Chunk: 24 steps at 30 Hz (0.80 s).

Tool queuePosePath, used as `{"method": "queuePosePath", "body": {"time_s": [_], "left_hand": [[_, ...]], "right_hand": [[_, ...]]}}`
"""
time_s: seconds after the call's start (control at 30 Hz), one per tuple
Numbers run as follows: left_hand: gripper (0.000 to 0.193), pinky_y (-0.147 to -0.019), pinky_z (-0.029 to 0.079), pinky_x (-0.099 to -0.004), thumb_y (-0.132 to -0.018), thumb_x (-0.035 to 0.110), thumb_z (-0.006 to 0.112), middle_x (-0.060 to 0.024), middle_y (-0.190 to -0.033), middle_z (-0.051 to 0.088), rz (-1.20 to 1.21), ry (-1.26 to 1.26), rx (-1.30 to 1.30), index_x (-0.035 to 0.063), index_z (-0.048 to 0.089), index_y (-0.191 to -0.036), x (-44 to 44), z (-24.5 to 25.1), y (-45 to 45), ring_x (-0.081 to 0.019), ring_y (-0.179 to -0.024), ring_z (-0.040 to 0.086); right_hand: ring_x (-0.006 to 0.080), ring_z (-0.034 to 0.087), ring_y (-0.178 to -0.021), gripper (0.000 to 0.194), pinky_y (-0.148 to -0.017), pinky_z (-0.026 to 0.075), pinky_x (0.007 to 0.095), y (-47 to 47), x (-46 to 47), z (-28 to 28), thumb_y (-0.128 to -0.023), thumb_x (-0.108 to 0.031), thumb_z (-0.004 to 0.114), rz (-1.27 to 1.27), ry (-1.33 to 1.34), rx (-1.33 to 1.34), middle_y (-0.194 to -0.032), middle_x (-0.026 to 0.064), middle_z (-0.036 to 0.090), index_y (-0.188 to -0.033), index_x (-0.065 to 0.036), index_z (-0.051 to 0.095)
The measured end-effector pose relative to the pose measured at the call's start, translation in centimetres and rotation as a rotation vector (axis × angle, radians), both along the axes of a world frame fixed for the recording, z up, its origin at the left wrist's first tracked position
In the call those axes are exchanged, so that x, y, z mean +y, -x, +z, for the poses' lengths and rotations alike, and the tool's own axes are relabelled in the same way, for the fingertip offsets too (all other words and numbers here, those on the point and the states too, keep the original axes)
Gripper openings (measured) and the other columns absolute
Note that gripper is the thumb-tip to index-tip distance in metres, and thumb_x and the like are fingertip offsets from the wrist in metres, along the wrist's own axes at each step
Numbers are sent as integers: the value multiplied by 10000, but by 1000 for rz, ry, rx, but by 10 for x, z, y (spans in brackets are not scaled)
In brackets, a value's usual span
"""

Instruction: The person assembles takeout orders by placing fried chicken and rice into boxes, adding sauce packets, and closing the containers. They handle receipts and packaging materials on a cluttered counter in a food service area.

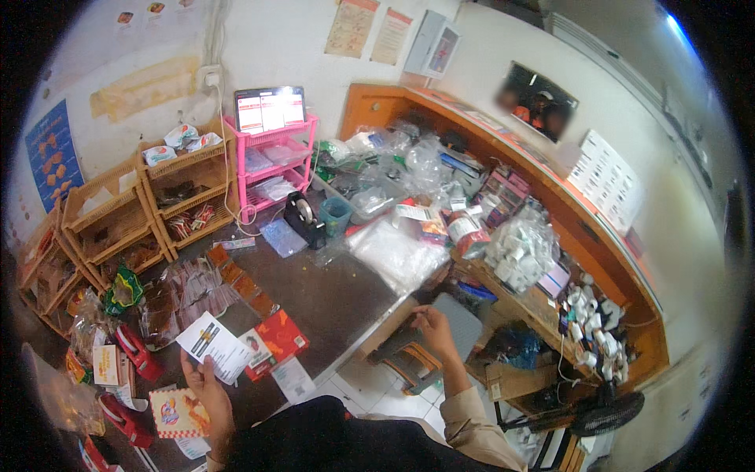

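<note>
My left hand (207,383) grips a printed white paper slip (213,348) between thumb and fingers, above the dark desk (318,301). Close to that slip lie a red printed card or flat packet (284,335) and another white slip (293,380). A printed paper packet with a chicken picture (177,413) is beside my left wrist. Two red staplers (138,353) rest farther left. My right hand (433,327) is raised past the desk edge, over a grey chair (457,318). Its fingers are loosely bent and apart, with nothing visible in them.
Sauce sachets (242,283) lie in rows near wicker racks (189,171). A black tape dispenser (304,218) stands before a pink rack (274,141) bearing a lit tablet (271,109). Clear plastic bags (398,248) and paper rolls (596,342) crowd the counter. A black fan (607,410) is at lower right.
</note>
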<state>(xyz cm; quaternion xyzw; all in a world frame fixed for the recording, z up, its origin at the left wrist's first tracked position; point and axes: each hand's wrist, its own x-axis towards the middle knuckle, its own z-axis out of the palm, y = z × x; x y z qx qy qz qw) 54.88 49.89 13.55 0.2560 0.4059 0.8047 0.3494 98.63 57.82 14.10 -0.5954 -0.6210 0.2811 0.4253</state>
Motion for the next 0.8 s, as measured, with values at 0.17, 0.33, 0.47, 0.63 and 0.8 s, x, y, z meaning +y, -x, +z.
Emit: {"method": "queuePosePath", "body": {"time_s": [0.17, 0.33, 0.47, 0.63, 0.8], "left_hand": [[529, -821, 463, -321, -856, -19, 483, -138, -1148, 523, 190, 87, 99, 45, 275, -1338, 47, -25, -22, -197, -956, 557], [537, -868, 437, -370, -849, 33, 526, -140, -1243, 458, 646, 316, 213, 75, 307, -1337, 56, -76, -51, -227, -1055, 498], [582, -962, 356, -394, -848, 110, 535, -152, -1366, 338, 862, 435, 292, 44, 269, -1361, 37, -78, -82, -267, -1192, 389], [591, -941, 367, -396, -864, 108, 522, -171, -1322, 374, 1040, 672, 238, 56, 229, -1375, 48, -29, -136, -269, -1148, 418], [655, -878, 416, -393, -844, 11, 526, -220, -1243, 427, 1060, 813, 212, 26, 159, -1386, 97, 16, -177, -272, -1055, 476]], "right_hand": [[136, 605, -706, 159, -652, 474, 279, -54, 197, 11, -833, -69, 542, 149, 93, -95, -722, 77, 628, -975, -13, 590], [254, 633, -717, 200, -656, 481, 361, -86, 515, 32, -736, -143, 616, 48, -324, -343, -782, 139, 654, -905, -46, 661], [295, 617, -667, 160, -640, 482, 362, -81, 719, 5, -717, -101, 598, -87, -357, -162, -735, 161, 640, -847, -67, 684], [302, 614, -743, 180, -703, 479, 385, -68, 852, -22, -707, -50, 558, -31, -418, -368, -812, 165, 643, -829, -73, 689], [331, 602, -801, 205, -750, 465, 423, -58, 911, -44, -738, -35, 508, -66, -378, -458, -837, 179, 630, -850, -74, 675]]}}
